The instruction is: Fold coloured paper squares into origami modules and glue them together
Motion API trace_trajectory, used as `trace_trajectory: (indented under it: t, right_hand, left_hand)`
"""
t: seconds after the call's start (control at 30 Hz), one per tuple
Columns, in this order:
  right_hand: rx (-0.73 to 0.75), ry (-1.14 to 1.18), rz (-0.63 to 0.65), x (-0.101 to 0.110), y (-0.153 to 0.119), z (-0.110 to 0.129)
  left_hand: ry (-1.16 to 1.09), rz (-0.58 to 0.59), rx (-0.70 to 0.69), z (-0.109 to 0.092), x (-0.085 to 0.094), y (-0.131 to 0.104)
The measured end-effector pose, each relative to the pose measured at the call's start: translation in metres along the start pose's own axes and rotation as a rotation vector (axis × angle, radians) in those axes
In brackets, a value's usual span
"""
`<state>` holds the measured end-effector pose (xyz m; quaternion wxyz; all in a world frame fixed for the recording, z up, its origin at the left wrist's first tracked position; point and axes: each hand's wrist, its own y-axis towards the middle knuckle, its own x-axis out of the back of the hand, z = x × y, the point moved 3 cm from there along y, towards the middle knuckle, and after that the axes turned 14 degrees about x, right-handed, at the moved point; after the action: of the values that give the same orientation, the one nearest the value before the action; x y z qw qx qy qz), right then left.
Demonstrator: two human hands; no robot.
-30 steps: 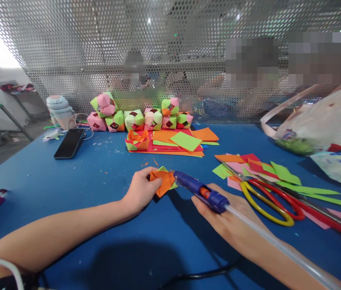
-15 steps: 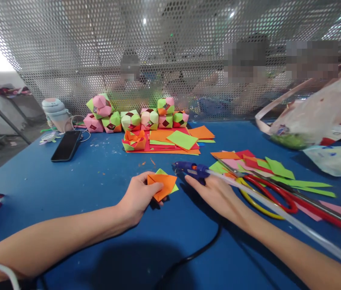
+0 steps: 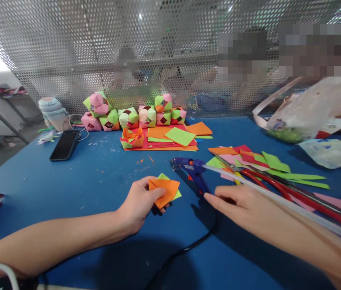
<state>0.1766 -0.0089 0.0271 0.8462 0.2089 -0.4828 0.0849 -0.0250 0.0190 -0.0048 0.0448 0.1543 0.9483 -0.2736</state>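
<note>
My left hand [image 3: 143, 200] pinches folded paper between thumb and fingers: an orange folded piece [image 3: 168, 192] lies over a green one [image 3: 176, 195], whose corners stick out behind it. To the right, a blue glue gun [image 3: 197, 170] rests on the table with its nozzle pointing left and a long clear glue stick [image 3: 249, 183] running out of its back. My right hand [image 3: 233, 200] is beside the lower end of the gun's handle, its fingers loosely apart and not wrapped round it. Whether the index fingertip touches the handle, I cannot tell.
Several folded paper balls [image 3: 128, 119] line the mesh panel [image 3: 158, 36]. Before them lie stacked paper sheets [image 3: 182, 137] and an orange-green paper cup shape [image 3: 132, 138]. Red-handled scissors [image 3: 253, 176] lie among paper scraps [image 3: 274, 162]. A phone [image 3: 64, 145] and a bottle [image 3: 53, 114] stand left; a plastic bag [image 3: 306, 108], right.
My right hand has drawn back from the glue gun's body toward me, leaving the gun and its handle exposed. My left hand keeps its hold on the folded paper.
</note>
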Motion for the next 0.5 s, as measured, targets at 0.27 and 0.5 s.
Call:
trace_trajectory:
  t: [0.27,0.5]
  right_hand:
    - [-0.073,0.586,-0.075,-0.037,0.01,0.03]
    - [-0.12,0.634,-0.104,-0.045,0.014,0.025]
  left_hand:
    - [0.121,-0.011,-0.129,0.001,-0.013,-0.01]
    - [0.162,0.007,-0.087,0.001,-0.014,-0.011]
